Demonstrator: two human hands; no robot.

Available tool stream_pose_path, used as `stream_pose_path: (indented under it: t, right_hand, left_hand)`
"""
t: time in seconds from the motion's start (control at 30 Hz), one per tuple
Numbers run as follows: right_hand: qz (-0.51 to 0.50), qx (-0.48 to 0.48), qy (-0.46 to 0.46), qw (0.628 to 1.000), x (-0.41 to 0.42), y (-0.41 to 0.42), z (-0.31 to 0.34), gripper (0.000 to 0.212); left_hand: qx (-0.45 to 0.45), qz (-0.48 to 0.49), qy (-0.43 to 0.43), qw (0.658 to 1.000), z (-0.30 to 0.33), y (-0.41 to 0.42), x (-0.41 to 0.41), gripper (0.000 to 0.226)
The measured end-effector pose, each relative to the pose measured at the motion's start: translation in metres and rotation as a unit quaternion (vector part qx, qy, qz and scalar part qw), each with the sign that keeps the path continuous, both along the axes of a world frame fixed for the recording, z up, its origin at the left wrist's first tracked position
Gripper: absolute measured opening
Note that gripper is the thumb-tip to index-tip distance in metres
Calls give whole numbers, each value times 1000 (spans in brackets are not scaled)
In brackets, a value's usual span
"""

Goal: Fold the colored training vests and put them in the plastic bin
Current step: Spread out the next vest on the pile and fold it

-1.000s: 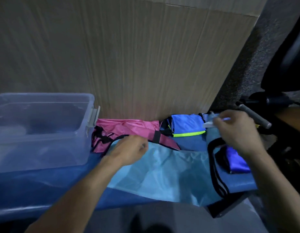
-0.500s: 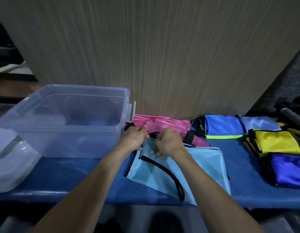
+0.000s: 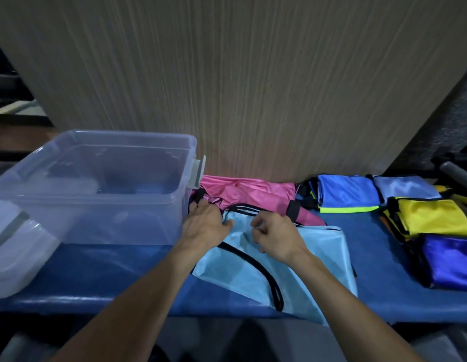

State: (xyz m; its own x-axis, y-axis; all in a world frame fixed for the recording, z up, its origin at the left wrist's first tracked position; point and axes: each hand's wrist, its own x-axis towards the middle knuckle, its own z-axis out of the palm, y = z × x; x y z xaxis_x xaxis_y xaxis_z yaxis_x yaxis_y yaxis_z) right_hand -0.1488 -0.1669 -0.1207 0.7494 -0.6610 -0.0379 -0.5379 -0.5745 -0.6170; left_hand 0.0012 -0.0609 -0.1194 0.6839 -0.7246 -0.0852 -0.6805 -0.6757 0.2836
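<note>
A light blue vest [image 3: 318, 259] with black trim lies folded over on the blue table [image 3: 122, 270] in front of me. My left hand [image 3: 205, 226] lies with fingers stretched out on the vest's top left corner, next to the bin. My right hand [image 3: 274, 235] has curled fingers and pinches the light blue cloth near its upper edge. A pink vest [image 3: 248, 194] lies unfolded behind it against the wall. The clear plastic bin [image 3: 96, 184] stands at the left with no vests visible in it.
Folded vests sit at the right: a blue one with neon trim [image 3: 344, 193], a pale blue one [image 3: 407, 188], a yellow one [image 3: 433, 216], a dark blue one [image 3: 449, 262]. The bin's lid [image 3: 15, 252] lies at the far left. A wood-grain panel [image 3: 240, 87] backs the table.
The light blue vest went from spread out to folded in half. My right hand came across from the right to the vest's top edge; my left hand's fingers have since straightened.
</note>
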Motion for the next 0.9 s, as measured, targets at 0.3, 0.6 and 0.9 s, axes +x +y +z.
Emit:
stream_pose_path:
  t: [0.3,0.6,0.9]
  right_hand:
    - [4,-32,-57,998,-29,-14,1,15]
    - [-41,-44,-81,995,-68,-30,9,15]
    - [-88,-180,-53,978,-109,-55,0,22]
  left_hand:
    - [-143,-22,-49,988,12,-2,-26,17]
    - [-356,12,320,878,33,-6,-35,15]
    - [-184,94,340,918,-14,-13,14,11]
